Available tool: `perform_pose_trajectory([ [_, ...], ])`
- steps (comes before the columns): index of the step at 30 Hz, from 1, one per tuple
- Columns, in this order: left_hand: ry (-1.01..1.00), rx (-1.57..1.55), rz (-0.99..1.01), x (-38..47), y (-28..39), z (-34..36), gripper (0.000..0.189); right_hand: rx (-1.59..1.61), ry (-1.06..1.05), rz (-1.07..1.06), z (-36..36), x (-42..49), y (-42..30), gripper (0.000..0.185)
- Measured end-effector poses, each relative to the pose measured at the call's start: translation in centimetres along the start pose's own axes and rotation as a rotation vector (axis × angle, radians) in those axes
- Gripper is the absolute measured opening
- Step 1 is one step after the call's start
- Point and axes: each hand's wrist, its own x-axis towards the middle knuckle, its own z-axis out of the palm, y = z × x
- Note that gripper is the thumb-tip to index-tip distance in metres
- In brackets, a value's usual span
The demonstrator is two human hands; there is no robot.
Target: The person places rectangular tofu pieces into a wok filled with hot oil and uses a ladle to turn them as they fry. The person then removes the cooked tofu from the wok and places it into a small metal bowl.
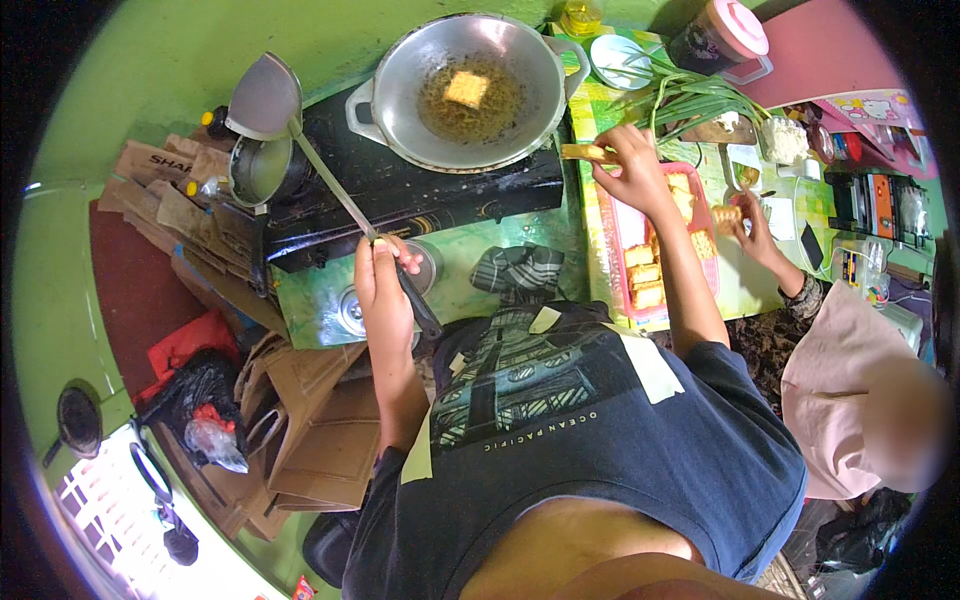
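My left hand (386, 289) is closed around the handle of a metal wok spatula (334, 176), whose wide blade points up and away over a small pot. My right hand (632, 166) pinches a flat golden piece, possibly tofu or tempeh (589, 153), between fingers and thumb, right of the wok. One golden square piece (466, 90) lies in oil in the metal wok (401, 101), which stands on a black gas stove (480, 191). Under my right forearm is a pink plastic basket (628, 296) with several golden pieces (646, 294).
Another person's hand (759, 236) holds a golden piece right of the basket. Green onions (697, 97), a white bowl (621, 61) and a wooden board (720, 129) lie beyond it. A small pot (260, 171) stands at the stove's left; a striped cloth (517, 271) lies before the stove.
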Motion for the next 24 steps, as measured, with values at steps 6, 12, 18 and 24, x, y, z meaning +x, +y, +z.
perform_pose_trajectory([
  [6,0.017,0.011,0.013,-0.4,-0.1,-0.6,0.02,-0.018,-0.11,-0.168,2.3,3.9,-1.1,0.024],
  [12,0.076,0.01,-0.012,-0.6,-0.1,-1.1,0.022,-0.061,-0.191,-0.338,7.7,7.3,-0.6,0.02],
  [18,0.102,0.045,0.013,-0.7,0.1,-2.3,0.02,-0.109,-0.379,-0.387,10.3,9.2,-0.1,0.018],
  [24,0.134,0.021,0.002,-0.3,-0.4,-2.8,0.02,-0.134,-0.49,-0.347,8.8,9.3,-0.9,0.03],
])
